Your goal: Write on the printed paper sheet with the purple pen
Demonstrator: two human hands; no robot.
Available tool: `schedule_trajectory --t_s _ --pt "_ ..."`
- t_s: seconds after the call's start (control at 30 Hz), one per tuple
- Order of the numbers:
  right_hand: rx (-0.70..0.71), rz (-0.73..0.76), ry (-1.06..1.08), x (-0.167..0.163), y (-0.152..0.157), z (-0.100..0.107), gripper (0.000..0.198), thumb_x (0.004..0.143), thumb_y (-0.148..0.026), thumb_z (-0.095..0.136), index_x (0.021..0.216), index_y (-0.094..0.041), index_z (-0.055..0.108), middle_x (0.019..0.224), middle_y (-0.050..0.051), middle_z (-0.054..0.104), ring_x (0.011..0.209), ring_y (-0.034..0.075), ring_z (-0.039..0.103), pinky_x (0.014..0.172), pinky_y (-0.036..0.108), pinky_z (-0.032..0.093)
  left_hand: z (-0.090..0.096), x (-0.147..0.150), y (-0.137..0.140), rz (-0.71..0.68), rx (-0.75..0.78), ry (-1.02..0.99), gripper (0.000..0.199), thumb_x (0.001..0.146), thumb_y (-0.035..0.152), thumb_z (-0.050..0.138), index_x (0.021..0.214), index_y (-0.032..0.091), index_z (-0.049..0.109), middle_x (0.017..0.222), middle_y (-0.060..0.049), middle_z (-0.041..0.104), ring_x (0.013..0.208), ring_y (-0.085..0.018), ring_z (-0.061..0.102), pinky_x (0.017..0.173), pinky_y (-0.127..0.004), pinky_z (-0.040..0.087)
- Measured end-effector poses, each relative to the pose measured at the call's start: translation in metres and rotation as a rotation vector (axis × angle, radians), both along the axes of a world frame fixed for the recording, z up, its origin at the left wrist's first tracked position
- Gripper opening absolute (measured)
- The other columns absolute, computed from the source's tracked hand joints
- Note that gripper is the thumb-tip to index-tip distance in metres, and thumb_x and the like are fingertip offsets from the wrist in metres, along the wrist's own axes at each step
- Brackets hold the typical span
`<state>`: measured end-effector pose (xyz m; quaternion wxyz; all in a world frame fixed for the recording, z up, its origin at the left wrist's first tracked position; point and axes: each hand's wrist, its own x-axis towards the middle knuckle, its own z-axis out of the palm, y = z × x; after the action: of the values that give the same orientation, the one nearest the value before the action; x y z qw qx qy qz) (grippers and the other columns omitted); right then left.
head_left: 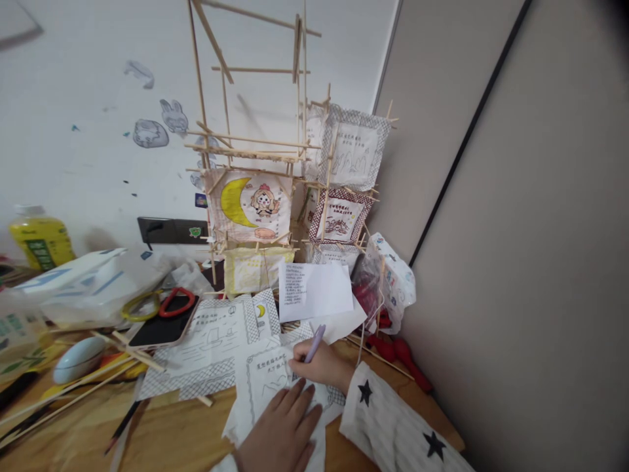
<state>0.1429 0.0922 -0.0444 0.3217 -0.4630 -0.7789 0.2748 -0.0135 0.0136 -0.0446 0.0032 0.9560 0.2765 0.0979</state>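
Note:
My right hand (314, 362) grips a light purple pen (316, 342), its tip hidden behind the fingers. It rests on a sheet of white paper (259, 380) with handwritten characters, line drawings and a patterned border. My left hand (285, 426) lies flat on the lower part of that sheet, fingers stretched out. To the left is another decorated sheet (209, 341) with a drawn boat and a crosshatched border. A white page with lines of writing (314, 295) leans up just behind my right hand.
Lantern-like stick frames (250, 141) with drawn panels (249, 206) stand at the back. Left of the sheets are a phone (157, 328), red-and-yellow-handled scissors (175, 303), loose sticks (73, 400), a pencil (122, 426) and a yellow bottle (42, 239). A plastic bag (393, 275) sits on the right.

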Motion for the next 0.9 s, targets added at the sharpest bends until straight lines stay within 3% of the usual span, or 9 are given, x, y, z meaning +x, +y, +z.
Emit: schedule_trajectory --t_s 0.9 --pt "0.039 -0.03 0.048 -0.001 -0.001 0.001 0.031 0.068 -0.011 0.052 0.048 -0.018 0.029 0.048 -0.007 0.028 0.049 0.008 0.03 0.046 0.021 0.023 0.015 0.002 -0.005 0.024 -0.044 0.087 0.049 0.077 0.013 0.055 0.125 0.02 0.049 0.134 -0.012 0.044 0.125 -0.032 0.036 0.097 -0.049 0.035"
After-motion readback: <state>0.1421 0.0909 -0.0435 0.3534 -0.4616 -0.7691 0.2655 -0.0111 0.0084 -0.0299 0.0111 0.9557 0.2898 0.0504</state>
